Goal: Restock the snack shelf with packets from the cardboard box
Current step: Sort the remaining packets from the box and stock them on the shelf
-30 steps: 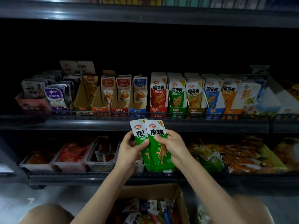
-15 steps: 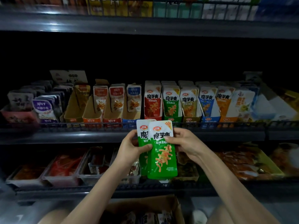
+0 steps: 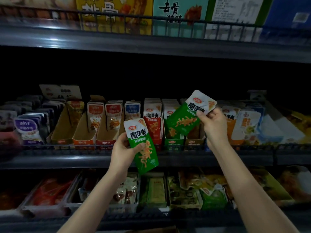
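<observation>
Pinching with thumb and fingertips, the right hand (image 3: pixel 214 126) held the first green packet (image 3: pixel 184 121) by its white top seal, right of centre in the frame, tilted with its lower end dipping into the green display carton (image 3: pixel 173 141) on the middle shelf (image 3: pixel 67 158). At centre, the left hand (image 3: pixel 123 153) gripped the second green packet (image 3: pixel 143 148) along its side, in front of the shelf's edge. These glossy pouches looked light, soft and likely a little slippery. The flat sealed top seemed the firmest place to pinch, leaving the body free to slide in. Counted, there were two green packets, one per hand, and one green carton. The packets filed inside it could not be counted.
</observation>
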`<state>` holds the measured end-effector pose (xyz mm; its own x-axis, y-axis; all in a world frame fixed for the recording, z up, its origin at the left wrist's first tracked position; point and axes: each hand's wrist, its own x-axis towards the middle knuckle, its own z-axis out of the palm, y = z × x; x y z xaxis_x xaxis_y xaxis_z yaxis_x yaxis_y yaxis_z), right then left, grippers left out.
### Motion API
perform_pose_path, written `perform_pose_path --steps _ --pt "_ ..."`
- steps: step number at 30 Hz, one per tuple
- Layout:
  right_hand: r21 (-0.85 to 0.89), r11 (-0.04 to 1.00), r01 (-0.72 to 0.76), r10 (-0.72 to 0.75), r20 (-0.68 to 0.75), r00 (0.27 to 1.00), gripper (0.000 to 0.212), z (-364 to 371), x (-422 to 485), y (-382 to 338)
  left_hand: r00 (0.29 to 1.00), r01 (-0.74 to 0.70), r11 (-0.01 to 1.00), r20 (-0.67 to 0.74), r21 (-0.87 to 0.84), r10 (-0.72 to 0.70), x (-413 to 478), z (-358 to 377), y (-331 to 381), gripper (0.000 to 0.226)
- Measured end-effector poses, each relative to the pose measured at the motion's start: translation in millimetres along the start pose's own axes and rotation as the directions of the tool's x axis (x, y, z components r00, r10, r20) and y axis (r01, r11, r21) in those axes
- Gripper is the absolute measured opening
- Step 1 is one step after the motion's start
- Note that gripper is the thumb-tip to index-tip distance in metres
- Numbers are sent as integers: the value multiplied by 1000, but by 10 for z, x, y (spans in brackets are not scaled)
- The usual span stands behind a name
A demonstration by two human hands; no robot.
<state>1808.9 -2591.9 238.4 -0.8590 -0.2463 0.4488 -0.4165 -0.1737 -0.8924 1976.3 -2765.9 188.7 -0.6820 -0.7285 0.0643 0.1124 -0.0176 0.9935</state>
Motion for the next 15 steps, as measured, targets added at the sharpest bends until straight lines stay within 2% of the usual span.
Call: perform_pose_path --steps 5,11,15 --pt "-241 968 71 -52 84 995 18 188 302 354 999 -44 997 -29 66 46 131 -12 46 41" --pt "-314 939 138 -92 156 983 24 320 437 440 1000 -17 996 -24 84 19 229 15 -8 41" --pt "-340 933 116 -87 98 991 21 355 462 518 1000 19 998 -16 67 -18 246 41 -69 37"
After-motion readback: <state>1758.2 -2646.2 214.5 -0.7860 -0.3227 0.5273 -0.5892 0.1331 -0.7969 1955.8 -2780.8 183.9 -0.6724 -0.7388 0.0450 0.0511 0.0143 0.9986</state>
